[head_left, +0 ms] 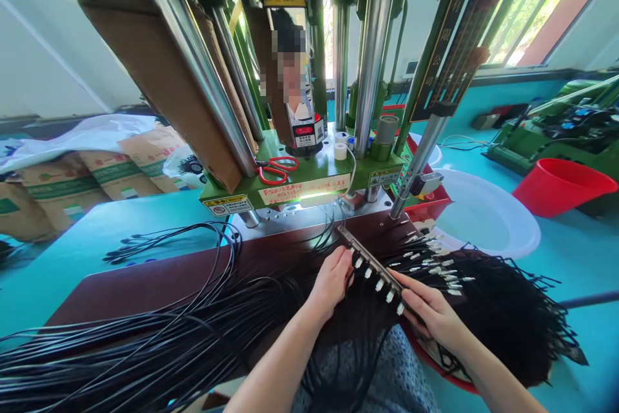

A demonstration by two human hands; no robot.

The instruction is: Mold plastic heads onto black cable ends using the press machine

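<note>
A dark metal mold bar (372,259) slants across in front of me, with several small white connectors (380,285) sticking out along its near side. My right hand (430,310) grips its lower right end, thumb on top. At the upper left part, my left hand (333,274) has its fingers closed by the first connector, apparently on a black cable; the fingertips are partly hidden. Black cables hang below the bar over my lap. Just right of the bar lies a bunch of cables with bare white connectors (438,265).
A green press (227,187) with steel columns stands ahead, red-handled scissors (275,169) on its platform. Long black cables (193,329) cover the brown table's left side. A black cable heap (503,316) sits at right, near a white basin (488,207) and a red bucket (561,187).
</note>
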